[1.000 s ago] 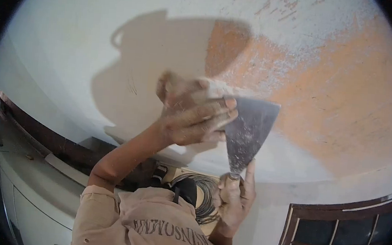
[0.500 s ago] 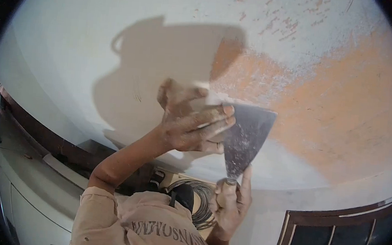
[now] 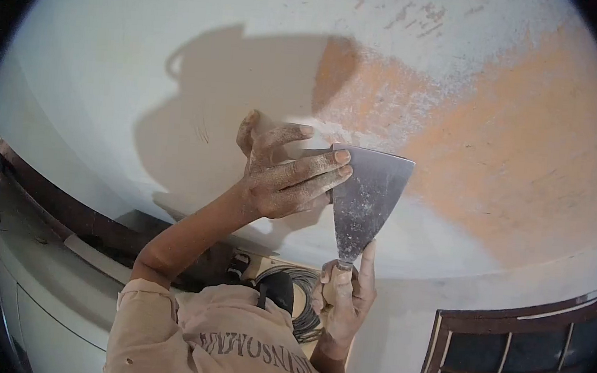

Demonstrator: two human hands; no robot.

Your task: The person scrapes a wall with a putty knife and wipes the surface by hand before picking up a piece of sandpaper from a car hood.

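My right hand (image 3: 345,302) is closed round the short handle of a wide scraper (image 3: 367,206), below its blade. The metal blade points up, broad end uppermost, with pale specks and smears on its face. My left hand (image 3: 278,178) is dusty, with its fingers stretched and spread. Two of its fingertips rest on the blade's left side near the broad end. A thin dark edge shows behind these fingers; what it belongs to is unclear.
Behind the hands, a wall (image 3: 490,152) has white areas and rough orange patches, with a shadow on its left. A dark-framed window (image 3: 495,363) is at lower right. Coiled cable (image 3: 309,299) lies below, beside a black object. A pale panelled surface (image 3: 51,293) is at lower left.
Both hands and the scraper appear slightly higher and further left. The wall marks have also shifted in view. My left fingertips remain on the blade.
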